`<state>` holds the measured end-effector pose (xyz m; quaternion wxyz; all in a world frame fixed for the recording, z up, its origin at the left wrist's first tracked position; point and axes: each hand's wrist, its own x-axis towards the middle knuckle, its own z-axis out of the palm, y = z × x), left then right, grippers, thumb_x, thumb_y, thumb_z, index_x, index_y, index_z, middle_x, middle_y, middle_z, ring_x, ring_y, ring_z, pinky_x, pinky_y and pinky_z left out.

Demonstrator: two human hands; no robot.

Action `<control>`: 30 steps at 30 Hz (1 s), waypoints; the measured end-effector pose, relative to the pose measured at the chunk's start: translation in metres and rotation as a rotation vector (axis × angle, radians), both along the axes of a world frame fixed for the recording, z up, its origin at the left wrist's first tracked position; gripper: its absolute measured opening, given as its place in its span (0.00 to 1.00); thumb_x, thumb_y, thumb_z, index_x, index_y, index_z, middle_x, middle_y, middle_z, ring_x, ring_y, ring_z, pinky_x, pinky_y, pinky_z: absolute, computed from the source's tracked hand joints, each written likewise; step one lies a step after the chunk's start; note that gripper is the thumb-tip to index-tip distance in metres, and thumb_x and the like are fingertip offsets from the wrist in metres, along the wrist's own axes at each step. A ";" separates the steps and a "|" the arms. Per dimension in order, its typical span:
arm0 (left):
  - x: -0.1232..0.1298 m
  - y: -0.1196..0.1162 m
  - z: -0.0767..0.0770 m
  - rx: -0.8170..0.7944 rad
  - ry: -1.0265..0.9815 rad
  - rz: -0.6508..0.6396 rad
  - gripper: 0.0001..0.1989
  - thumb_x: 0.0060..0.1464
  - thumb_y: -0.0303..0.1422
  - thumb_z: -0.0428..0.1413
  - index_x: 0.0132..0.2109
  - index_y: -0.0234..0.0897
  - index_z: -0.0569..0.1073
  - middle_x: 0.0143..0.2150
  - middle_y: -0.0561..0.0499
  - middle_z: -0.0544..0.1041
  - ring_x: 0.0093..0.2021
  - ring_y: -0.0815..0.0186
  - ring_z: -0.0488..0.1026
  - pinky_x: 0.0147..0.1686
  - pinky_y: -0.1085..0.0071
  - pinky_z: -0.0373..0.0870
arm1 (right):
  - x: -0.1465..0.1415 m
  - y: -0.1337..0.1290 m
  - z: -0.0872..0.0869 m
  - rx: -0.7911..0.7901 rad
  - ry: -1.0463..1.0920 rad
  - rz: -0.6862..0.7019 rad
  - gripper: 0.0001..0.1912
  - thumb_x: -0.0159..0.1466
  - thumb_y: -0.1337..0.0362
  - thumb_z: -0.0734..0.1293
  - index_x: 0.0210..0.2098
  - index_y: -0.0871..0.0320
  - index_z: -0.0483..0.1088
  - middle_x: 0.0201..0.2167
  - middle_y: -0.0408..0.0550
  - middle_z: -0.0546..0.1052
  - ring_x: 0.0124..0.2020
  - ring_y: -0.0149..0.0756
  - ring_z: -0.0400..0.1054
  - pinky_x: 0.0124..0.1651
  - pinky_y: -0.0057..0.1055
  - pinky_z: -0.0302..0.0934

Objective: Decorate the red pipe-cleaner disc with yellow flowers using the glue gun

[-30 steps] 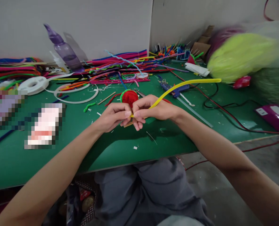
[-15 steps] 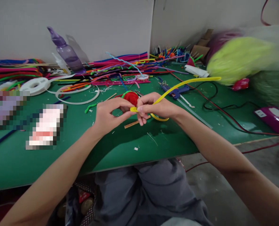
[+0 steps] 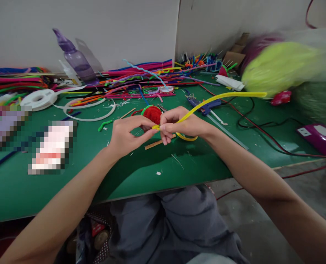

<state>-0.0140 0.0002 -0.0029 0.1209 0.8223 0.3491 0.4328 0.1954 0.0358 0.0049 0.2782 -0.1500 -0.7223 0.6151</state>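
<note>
Between both hands is a yellow pipe cleaner [image 3: 207, 102], its near end folded into a small bunch. My left hand [image 3: 130, 134] pinches that bunch between thumb and fingertips. Right beside it, my right hand [image 3: 181, 124] grips the same pipe cleaner with thumb and forefinger. One long tail arcs up over the right hand to the right, and another loop hangs below the palm. Behind the fingertips lies a round red fuzzy piece [image 3: 152, 114] with a green edge, partly hidden by the hands. A thin wooden stick [image 3: 154, 143] rests on the table under the hands.
A blue glue gun [image 3: 204, 104] with its cord lies at the right. Bundles of coloured pipe cleaners [image 3: 141, 75] line the wall. At the left are a white ribbon roll [image 3: 39, 99] and a purple bottle [image 3: 80, 66]. Plastic bags [image 3: 281, 69] sit at the back right.
The yellow tail has swung a little farther right and lower at its tip. The folded end looks smaller between the fingertips. Both hands stay almost in place.
</note>
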 end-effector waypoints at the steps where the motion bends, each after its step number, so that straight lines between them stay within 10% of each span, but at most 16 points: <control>1: 0.000 0.000 0.000 0.008 0.016 0.004 0.06 0.53 0.36 0.61 0.33 0.38 0.79 0.29 0.51 0.81 0.30 0.68 0.77 0.32 0.73 0.72 | 0.000 0.000 0.000 0.003 -0.006 0.002 0.12 0.64 0.65 0.67 0.26 0.63 0.67 0.19 0.42 0.75 0.24 0.27 0.74 0.27 0.20 0.64; 18: -0.006 0.009 -0.011 0.233 0.124 0.052 0.07 0.58 0.35 0.57 0.37 0.38 0.80 0.33 0.50 0.82 0.36 0.66 0.79 0.39 0.70 0.75 | 0.003 -0.001 0.002 0.391 -0.182 -0.181 0.08 0.64 0.64 0.66 0.30 0.62 0.70 0.22 0.41 0.73 0.25 0.26 0.68 0.28 0.22 0.61; 30: -0.016 0.013 -0.012 0.346 0.270 -0.070 0.04 0.58 0.32 0.58 0.38 0.41 0.78 0.37 0.50 0.81 0.37 0.66 0.77 0.37 0.70 0.73 | -0.009 0.001 -0.013 -0.250 0.007 0.041 0.12 0.63 0.69 0.64 0.23 0.60 0.62 0.13 0.32 0.58 0.15 0.24 0.63 0.18 0.19 0.56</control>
